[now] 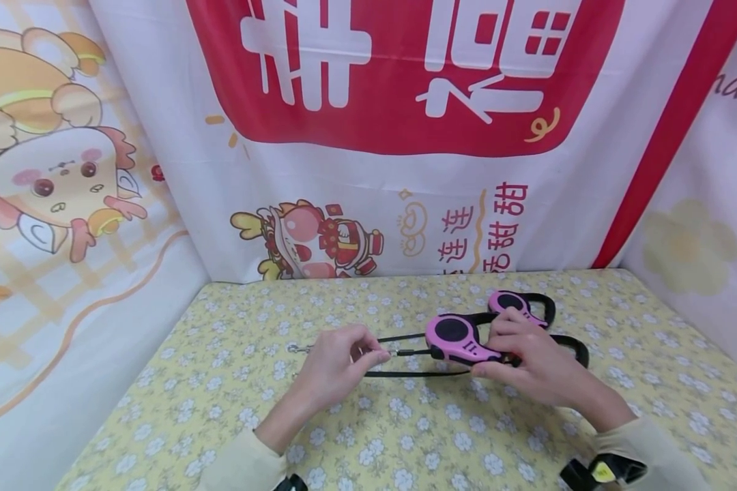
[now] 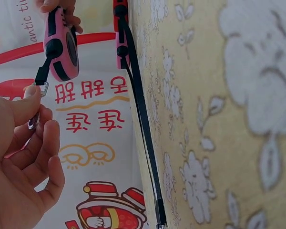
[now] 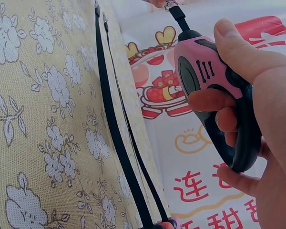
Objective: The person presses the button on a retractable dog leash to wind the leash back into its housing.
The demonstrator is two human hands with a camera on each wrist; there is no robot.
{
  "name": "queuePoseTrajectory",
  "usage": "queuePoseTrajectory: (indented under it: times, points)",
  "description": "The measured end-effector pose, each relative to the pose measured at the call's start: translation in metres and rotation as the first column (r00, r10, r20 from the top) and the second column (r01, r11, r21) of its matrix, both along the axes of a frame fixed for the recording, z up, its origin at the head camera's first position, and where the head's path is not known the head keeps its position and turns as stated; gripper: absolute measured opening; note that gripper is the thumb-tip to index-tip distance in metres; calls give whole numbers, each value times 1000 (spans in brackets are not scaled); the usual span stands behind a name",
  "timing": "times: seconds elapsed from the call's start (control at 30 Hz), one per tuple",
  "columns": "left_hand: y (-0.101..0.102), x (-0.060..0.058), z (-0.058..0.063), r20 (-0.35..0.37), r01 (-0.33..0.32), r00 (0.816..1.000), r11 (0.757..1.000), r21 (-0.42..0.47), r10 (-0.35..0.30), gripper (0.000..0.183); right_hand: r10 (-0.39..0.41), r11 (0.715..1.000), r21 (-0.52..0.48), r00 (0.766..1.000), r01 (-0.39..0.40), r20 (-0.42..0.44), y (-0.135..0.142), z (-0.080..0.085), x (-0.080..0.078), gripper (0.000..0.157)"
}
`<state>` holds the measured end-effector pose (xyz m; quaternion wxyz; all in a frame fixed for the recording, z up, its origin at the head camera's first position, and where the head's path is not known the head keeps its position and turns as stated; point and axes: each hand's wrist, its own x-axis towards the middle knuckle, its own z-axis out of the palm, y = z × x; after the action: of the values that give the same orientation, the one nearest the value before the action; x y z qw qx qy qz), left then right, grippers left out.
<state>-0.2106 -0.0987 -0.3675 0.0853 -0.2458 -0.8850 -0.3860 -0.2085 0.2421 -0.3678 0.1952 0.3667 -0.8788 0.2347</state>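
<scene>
My right hand [image 1: 531, 358] grips the handle of a pink-and-black retractable dog leash [image 1: 456, 337], its fingers through the black loop in the right wrist view. At the leash's other end, my left hand [image 1: 338, 361] pinches the metal clip [image 2: 35, 119] between thumb and fingers. Only a short length of black strap [image 2: 42, 72] shows between casing and clip. This leash is held up above the tabletop. Behind it lies a second pink leash [image 1: 508, 301], and a further black handle [image 1: 577, 349] shows beyond my right hand, its casing mostly hidden in the head view.
Two black straps [image 1: 405, 374] from the lying leashes stretch leftward across the flowered tablecloth [image 1: 233, 416]. A metal clip [image 1: 295, 348] lies at the far end of one. Printed cloth curtains [image 1: 356, 177] hang behind the table and along both sides.
</scene>
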Motion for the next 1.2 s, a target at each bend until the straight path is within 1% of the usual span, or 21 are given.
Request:
queuePoseTrajectory:
  times: [0.1, 0.33, 0.4, 0.67, 1.0, 1.2]
  points:
    - [1, 1, 0, 10, 6, 1000, 1000, 6, -6, 9, 3, 1000, -3, 1000, -3, 10, -1, 0, 0, 40]
    - [4, 1, -1, -13, 29, 999, 1000, -8, -29, 8, 1, 1000, -11, 999, 0, 51, -4, -1, 2, 41]
    - [4, 1, -1, -9, 33, 999, 999, -14, -33, 8, 0, 1000, -9, 998, 1, 59, -4, 0, 2, 41]
    - [6, 2, -2, 8, 47, 999, 999, -23, -47, 7, -14, 1000, 17, 999, 14, 41, -6, -1, 2, 39]
    - [6, 3, -2, 5, 50, 999, 999, -21, -50, 8, -5, 1000, -12, 1000, 5, 22, -6, -2, 3, 37]
    - [7, 2, -3, 20, 59, 998, 998, -27, -59, 7, -5, 1000, -19, 1000, 5, 25, -5, -1, 2, 36]
